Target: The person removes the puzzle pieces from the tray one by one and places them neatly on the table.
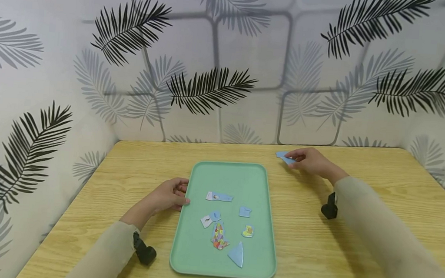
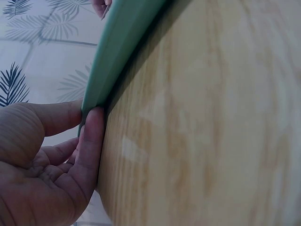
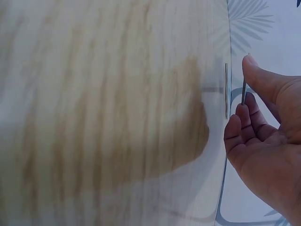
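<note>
A green tray (image 1: pixel 227 174) lies on the wooden table with several flat puzzle pieces in it. Its left rim is pinched between the thumb and fingers of my left hand (image 1: pixel 169 194); the left wrist view shows this hand (image 2: pixel 56 155) at the tray's side wall (image 2: pixel 110 56). Behind the tray on the right, my right hand (image 1: pixel 310 161) pinches a thin light-blue piece (image 1: pixel 288 160) by its edge. Another blue piece (image 1: pixel 281 154) lies flat on the table beside it. In the right wrist view the held piece (image 3: pixel 243 92) is seen edge-on between thumb and fingers.
Inside the tray are a long blue-white piece (image 1: pixel 219 197), a multicoloured piece (image 1: pixel 219 237), a blue wedge (image 1: pixel 238 254), a small blue piece (image 1: pixel 245 211) and a yellow piece (image 1: pixel 248 231). A leaf-patterned wall covering (image 1: pixel 244 110) stands behind the table (image 1: pixel 315 251).
</note>
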Demonstrator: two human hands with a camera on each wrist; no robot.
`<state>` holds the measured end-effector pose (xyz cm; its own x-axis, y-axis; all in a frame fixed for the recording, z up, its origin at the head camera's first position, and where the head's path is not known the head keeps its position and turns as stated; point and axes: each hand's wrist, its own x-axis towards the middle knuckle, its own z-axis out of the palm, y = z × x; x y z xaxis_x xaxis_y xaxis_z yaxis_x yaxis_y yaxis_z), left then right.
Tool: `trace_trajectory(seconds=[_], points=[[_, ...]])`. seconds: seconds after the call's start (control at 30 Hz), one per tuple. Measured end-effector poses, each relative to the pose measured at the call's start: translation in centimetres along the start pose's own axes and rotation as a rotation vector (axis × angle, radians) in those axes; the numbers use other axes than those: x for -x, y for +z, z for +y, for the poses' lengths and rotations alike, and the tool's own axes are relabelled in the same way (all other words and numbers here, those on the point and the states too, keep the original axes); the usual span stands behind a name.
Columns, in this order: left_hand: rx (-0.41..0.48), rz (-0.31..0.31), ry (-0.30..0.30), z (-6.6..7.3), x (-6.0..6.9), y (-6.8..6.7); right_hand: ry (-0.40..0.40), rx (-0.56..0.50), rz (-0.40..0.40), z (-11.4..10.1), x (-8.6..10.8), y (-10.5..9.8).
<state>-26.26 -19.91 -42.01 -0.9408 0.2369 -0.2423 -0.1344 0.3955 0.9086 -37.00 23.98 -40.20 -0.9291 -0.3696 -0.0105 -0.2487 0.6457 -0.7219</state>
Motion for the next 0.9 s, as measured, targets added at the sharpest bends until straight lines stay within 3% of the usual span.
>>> trace_trajectory(seconds=[0.63, 0.9], points=[[-0.008, 0.000, 0.002, 0.1, 0.0, 0.0, 0.031, -0.039, -0.055, 0.2, -1.1, 0.3], [-0.004, 0.011, -0.009, 0.1, 0.1, 0.1, 0.023, -0.001, -0.044, 0.6, -1.6, 0.4]])
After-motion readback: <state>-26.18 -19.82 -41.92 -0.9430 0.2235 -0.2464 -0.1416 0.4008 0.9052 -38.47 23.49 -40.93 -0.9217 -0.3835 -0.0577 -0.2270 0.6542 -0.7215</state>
